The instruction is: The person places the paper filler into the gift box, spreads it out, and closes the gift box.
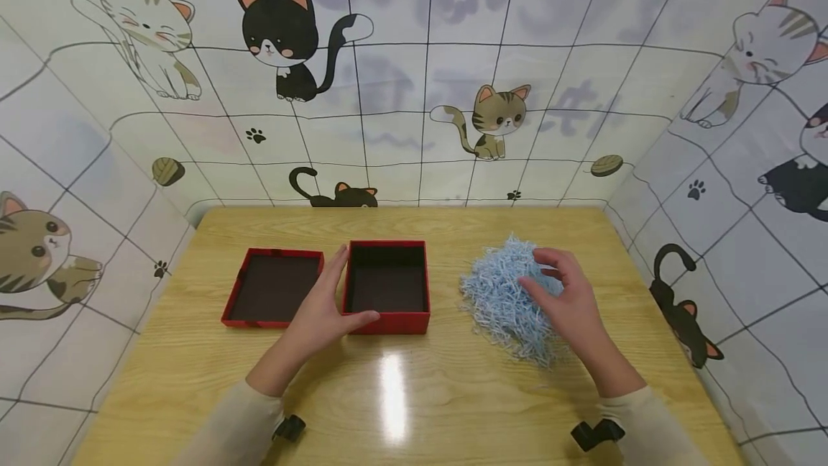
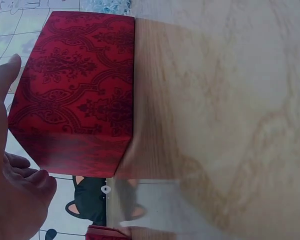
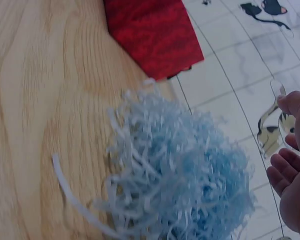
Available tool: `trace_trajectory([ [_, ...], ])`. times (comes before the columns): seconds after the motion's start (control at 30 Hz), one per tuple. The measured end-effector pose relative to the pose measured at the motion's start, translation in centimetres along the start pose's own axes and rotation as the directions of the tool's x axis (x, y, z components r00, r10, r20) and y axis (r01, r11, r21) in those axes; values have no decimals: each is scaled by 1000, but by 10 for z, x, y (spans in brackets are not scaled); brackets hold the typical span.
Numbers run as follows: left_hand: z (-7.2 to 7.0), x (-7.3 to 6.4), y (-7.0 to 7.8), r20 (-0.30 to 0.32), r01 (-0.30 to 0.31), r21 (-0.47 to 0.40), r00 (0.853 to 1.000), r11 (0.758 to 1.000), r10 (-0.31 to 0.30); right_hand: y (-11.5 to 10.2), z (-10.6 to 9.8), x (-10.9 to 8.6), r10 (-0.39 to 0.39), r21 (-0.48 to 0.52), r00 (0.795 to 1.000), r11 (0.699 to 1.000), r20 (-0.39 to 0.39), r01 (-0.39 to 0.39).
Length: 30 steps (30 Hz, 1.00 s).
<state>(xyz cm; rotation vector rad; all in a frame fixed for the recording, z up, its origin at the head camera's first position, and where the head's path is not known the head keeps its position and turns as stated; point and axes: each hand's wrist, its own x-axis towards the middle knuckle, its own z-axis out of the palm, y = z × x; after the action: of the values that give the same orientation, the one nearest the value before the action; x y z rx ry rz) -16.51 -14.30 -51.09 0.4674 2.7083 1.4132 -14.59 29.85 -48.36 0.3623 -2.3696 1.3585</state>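
Observation:
In the head view an open red box [image 1: 387,322] with a dark inside stands mid-table. My left hand [image 1: 321,311] is at its near left corner, thumb by the front rim and fingers along the left side; whether it touches is hard to tell. The left wrist view shows the box's patterned red side [image 2: 85,75] beside the spread left hand [image 2: 20,195]. To the right lies a heap of light-blue shredded paper [image 1: 501,293]. Above its right part hovers my right hand [image 1: 569,300], thumb and fingers apart, nothing between them. The right wrist view shows that heap [image 3: 185,175] near the hand [image 3: 292,165].
A shallow red lid [image 1: 274,288], dark inside facing up, lies left of the box. Everything sits on a light wooden table [image 1: 446,408]. White cloth with cat drawings [image 1: 394,85] rises behind the table and on both sides.

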Motion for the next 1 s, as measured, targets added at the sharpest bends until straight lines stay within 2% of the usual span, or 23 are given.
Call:
trace_trajectory([
  [0.17,2,0,0,4,15,13,1000,1000,-15,16,-8,0,28,-49,999,998,-21,-29],
  [0.3,4,0,0,0,20,27,1000,999,-20,21,-9,1,56,-66,998,996,-27,-58],
  [0.53,7,1,-3,-16,-9,48,1000,999,10,22,-11,1,79,-97,996,992,-40,-83],
  [0.7,9,1,-5,-20,15,40,1000,999,-14,21,-12,1,92,-105,995,990,-39,-96],
  [0.9,10,1,-2,-45,48,-20,998,999,-49,27,-16,1,100,-137,994,985,-45,-105],
  [1.0,11,1,-2,-56,60,-54,996,997,-63,32,-19,-1,113,-176,993,978,-24,-115],
])
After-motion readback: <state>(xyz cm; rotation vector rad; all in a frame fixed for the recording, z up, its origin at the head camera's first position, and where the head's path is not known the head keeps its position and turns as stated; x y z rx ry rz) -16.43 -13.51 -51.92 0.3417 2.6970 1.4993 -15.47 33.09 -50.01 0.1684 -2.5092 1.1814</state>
